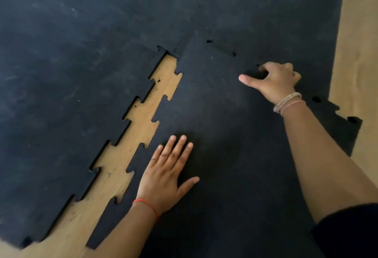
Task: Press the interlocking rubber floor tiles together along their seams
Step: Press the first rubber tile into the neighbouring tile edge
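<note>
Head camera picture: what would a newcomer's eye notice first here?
First, the bright wedge of bare wooden floor between two black rubber tiles, whose toothed edges are not yet joined. The left hand lies flat on the near tile; the right hand presses with curled fingers near its far seam.

**Matt rubber over pale wood**

You're working on black rubber floor tiles [214, 114] — matt, fine-grained, scuffed with faint grey dust marks. Left of the tile under your hands, the open seam shows the wooden floor [131, 134]: light, smooth, faintly sheened, flecked with dark rubber crumbs. A red thread [145, 203] and pale string bands [288, 101] — both fibre — circle your wrists.
</note>
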The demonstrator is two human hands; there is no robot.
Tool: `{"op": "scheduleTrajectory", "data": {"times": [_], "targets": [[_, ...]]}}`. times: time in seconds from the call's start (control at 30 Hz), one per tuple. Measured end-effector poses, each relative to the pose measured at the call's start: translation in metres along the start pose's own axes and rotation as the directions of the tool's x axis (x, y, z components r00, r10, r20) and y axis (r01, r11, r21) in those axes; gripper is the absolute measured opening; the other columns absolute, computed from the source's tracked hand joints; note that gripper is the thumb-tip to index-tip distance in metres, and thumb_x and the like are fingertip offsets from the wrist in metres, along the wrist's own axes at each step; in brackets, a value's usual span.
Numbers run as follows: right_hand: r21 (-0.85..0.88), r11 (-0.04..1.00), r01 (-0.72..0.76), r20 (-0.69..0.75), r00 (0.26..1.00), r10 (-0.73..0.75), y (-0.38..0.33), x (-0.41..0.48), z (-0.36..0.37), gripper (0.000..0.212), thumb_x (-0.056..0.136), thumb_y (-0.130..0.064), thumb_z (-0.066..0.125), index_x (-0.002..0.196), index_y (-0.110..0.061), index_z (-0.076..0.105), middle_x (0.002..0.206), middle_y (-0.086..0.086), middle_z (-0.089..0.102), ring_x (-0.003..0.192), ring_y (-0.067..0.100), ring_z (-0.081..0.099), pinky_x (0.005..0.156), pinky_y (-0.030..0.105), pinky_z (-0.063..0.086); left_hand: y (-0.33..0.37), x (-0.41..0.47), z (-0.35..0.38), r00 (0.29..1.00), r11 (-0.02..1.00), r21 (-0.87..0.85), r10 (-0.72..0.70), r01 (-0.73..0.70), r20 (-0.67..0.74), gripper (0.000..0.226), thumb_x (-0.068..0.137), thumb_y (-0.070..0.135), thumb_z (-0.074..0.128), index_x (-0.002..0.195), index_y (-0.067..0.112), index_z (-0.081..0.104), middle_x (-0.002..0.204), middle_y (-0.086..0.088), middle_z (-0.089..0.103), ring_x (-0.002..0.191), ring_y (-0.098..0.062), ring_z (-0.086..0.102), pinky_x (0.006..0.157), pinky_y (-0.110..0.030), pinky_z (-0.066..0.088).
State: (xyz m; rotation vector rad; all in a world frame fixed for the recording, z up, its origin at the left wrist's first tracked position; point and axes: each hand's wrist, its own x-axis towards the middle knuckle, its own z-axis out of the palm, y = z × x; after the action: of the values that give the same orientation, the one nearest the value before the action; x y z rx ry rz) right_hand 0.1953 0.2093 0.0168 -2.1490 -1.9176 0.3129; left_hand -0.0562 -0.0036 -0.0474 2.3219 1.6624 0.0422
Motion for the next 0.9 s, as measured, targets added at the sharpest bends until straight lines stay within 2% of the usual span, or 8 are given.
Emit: {"op": "scheduleTrajectory", "data": {"times": [0.1, 0.2, 0.27, 0.43, 0.57, 0.67, 0.8, 0.9], "targets": [[-0.077, 0.990, 0.118, 0.018, 0.993, -0.117, -0.044, 0.009, 0.029, 0.062, 0.064, -0.070, 0.060, 0.097, -0.017, 0.061, 0.111, 0.010, 0.055, 0.118, 0.033, 0.037, 0.096, 0.044, 0.022, -0.037, -0.004, -0.009, 0.999, 0.999, 0.034, -0.028, 0.028, -0.025, 0.074, 0.087, 0.063, 0.025, 0.144, 0.017, 0.016, 0.152, -0.004, 0.013, 0.140, -0.023, 0.005, 0.112, -0.038, 0.005], [-0.148, 0.978, 0.148, 0.186, 0.975, -0.120, -0.068, -0.007, 0.072, 0.091, 0.078, -0.070, 0.043, 0.142, -0.010, 0.021, 0.154, 0.011, 0.013, 0.140, 0.027, 0.007, 0.110, 0.043, 0.007, -0.046, -0.001, -0.014, 1.000, 0.999, 0.018, -0.026, 0.026, -0.001, 0.073, 0.087, 0.063, 0.023, 0.144, 0.017, 0.017, 0.151, -0.004, 0.015, 0.140, -0.025, 0.006, 0.111, -0.038, 0.006], [-0.229, 0.958, 0.170, 0.168, 0.977, -0.134, -0.069, -0.020, 0.089, 0.097, 0.078, -0.075, 0.024, 0.145, -0.009, 0.002, 0.156, 0.010, -0.002, 0.141, 0.027, -0.003, 0.112, 0.044, 0.003, -0.044, 0.000, -0.013, 1.000, 1.000, 0.017, -0.025, 0.025, -0.014, 0.073, 0.088, 0.063, 0.023, 0.144, 0.016, 0.018, 0.151, -0.004, 0.016, 0.139, -0.025, 0.007, 0.111, -0.038, 0.007], [-0.217, 0.968, 0.123, 0.079, 0.991, -0.109, -0.070, -0.018, 0.091, 0.103, 0.072, -0.082, 0.018, 0.145, -0.011, 0.008, 0.155, 0.013, 0.006, 0.140, 0.031, 0.010, 0.111, 0.045, 0.008, -0.034, -0.012, -0.010, 0.980, 0.983, -0.024, -0.185, 0.184, -0.075, 0.072, 0.089, 0.061, 0.021, 0.144, 0.015, 0.016, 0.152, -0.005, 0.015, 0.139, -0.025, 0.006, 0.110, -0.038, 0.004], [-0.162, 0.986, -0.030, 0.103, 0.994, 0.047, -0.097, -0.005, 0.095, 0.110, 0.067, -0.082, 0.037, 0.145, -0.009, 0.009, 0.151, 0.024, 0.011, 0.137, 0.038, 0.012, 0.111, 0.048, 0.006, -0.011, -0.061, 0.000, 0.757, 0.754, -0.213, -0.648, 0.621, -0.085, 0.080, 0.087, 0.061, 0.023, 0.143, 0.006, 0.013, 0.151, -0.012, 0.011, 0.139, -0.027, 0.003, 0.111, -0.034, -0.002], [-0.144, 0.981, -0.132, 0.132, 0.980, 0.151, -0.125, -0.002, 0.094, 0.119, 0.061, -0.086, 0.041, 0.145, -0.010, 0.008, 0.152, 0.026, 0.001, 0.138, 0.041, 0.003, 0.111, 0.049, 0.002, -0.009, -0.095, 0.005, 0.586, 0.577, -0.270, -0.808, 0.771, -0.058, 0.088, 0.081, 0.068, 0.018, 0.142, 0.006, 0.003, 0.151, -0.012, 0.000, 0.139, -0.026, -0.004, 0.112, -0.032, -0.008], [-0.078, 0.948, 0.308, 0.074, 0.950, -0.303, -0.176, -0.039, 0.111, 0.105, 0.070, -0.080, 0.037, 0.143, -0.007, 0.020, 0.155, 0.016, 0.000, 0.141, 0.033, -0.003, 0.112, 0.047, 0.003, -0.013, -0.107, 0.005, 0.464, 0.451, -0.340, -0.884, 0.825, -0.046, 0.093, 0.074, 0.074, 0.011, 0.139, 0.012, -0.015, 0.149, -0.005, -0.020, 0.136, -0.017, -0.024, 0.111, -0.033, -0.012], [-0.079, 0.887, 0.454, 0.182, 0.882, -0.435, -0.194, -0.093, 0.132, 0.098, 0.077, -0.077, 0.024, 0.145, -0.008, 0.010, 0.155, 0.012, 0.000, 0.141, 0.026, -0.005, 0.113, 0.041, 0.000, -0.015, -0.115, 0.004, 0.387, 0.370, -0.360, -0.922, 0.857, -0.028, 0.095, 0.073, 0.075, 0.010, 0.139, 0.010, -0.012, 0.148, -0.005, -0.018, 0.136, -0.018, -0.022, 0.111, -0.035, -0.008]]}}
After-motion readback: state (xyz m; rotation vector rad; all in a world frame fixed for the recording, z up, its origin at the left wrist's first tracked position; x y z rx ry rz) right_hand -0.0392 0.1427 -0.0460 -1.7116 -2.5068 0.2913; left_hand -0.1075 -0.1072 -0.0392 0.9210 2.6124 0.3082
